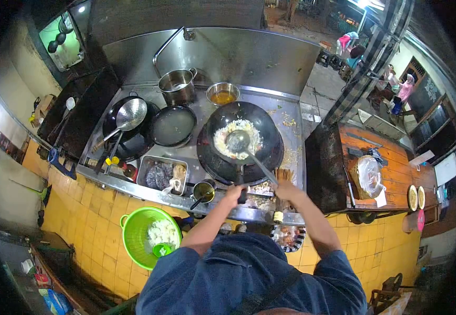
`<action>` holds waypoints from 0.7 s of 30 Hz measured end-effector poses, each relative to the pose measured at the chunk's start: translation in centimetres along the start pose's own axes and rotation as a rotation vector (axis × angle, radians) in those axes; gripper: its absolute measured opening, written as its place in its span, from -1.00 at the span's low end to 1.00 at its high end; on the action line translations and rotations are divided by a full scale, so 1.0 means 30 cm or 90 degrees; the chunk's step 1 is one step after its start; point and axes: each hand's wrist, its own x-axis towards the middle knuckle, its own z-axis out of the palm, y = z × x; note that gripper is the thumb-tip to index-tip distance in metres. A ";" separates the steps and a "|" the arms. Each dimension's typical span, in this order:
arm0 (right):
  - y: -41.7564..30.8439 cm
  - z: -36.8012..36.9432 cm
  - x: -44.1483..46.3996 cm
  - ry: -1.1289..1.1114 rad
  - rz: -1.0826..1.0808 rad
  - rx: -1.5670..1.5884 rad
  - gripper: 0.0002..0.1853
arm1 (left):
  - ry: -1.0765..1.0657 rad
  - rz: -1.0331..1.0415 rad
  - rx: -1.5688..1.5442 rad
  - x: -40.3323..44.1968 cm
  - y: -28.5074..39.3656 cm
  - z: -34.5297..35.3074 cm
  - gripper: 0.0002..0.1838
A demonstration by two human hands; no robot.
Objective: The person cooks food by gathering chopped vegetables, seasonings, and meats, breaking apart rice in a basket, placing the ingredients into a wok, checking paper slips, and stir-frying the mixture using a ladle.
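Observation:
A black wok (222, 115) sits over the burner in front of me, tilted slightly towards me. White rice (251, 128) mixed with small bits lies in it. My left hand (233, 195) is closed round the wok's handle (241, 178). In my right hand (286, 192) is the long handle of a ladle (237, 140), whose bowl rests in the rice. A bundled-bristle brush (279, 212) lies on the counter beside my right hand. To the left of my left hand stands a small pot of oil (204, 191) with a dark-handled utensil in it.
Left of the wok are a dark pan (173, 126), a large strainer (131, 114) and a metal tray of bagged food (162, 177). A tall pot (177, 86) and a bowl of amber liquid (222, 97) stand behind. A green basket of rice (138, 239) is low at left; a wooden table (396, 178) stands right.

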 end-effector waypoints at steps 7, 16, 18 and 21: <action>-0.071 -0.270 -0.343 0.101 -0.102 -0.302 -0.64 | -0.188 -0.207 -0.267 -0.437 0.232 0.248 -0.84; -0.059 -0.134 -0.344 0.166 -0.064 -0.275 -0.55 | -0.116 -0.182 -0.001 -0.527 -0.017 0.198 -0.83; -0.034 -0.102 -0.324 0.145 -0.080 -0.274 -0.56 | -0.110 -0.163 0.010 -0.476 0.060 0.187 -0.82; -0.005 -0.058 -0.280 0.131 -0.046 -0.278 -0.56 | -0.067 -0.046 -0.029 -0.269 0.135 0.092 -0.84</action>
